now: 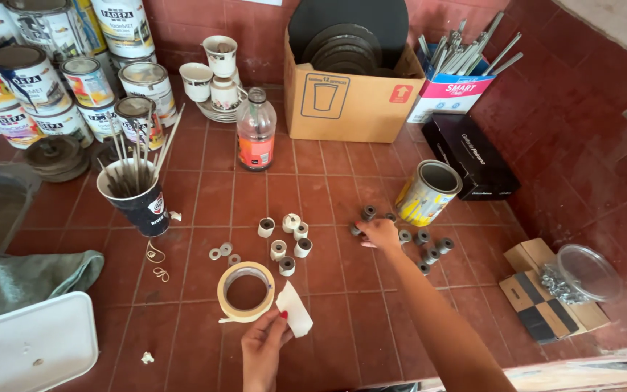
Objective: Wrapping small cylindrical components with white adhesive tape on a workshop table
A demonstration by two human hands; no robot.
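Red-tiled desk [328, 305] fills the head view, red wall behind. Left hand [263, 345] low centre, wrist cut off by bottom edge; fingers pinch a pale strip of tape [293, 308], closed on it. Strip runs up from the fingertips, just beside the tape roll [246, 292], which lies flat on the tiles; whether strip is joined to roll is hard to tell. Right hand [380, 234] reaches forward with the forearm crossing the frame from bottom right; its fingers curl down on a small dark cylinder [356, 230], but the hand covers the grip, so cannot tell if clamped. More dark cylinders [429, 250] scattered just right of that hand, some partly hidden by it. Pale wrapped cylinders [284, 239] cluster between the two hands, above the roll. Flat washers [220, 252] lie left of them.

Paint cans [52, 80] at top left are cut off by the frame. Dark cup [139, 199] holds thin sticks. Cardboard box [350, 94] at back holds dark discs, contents mostly hidden. Yellow tin [427, 192] lies tilted. Clear tub [582, 274] at right holds small metal pieces, too small to identify. White tray [27, 348] is cropped at bottom left.
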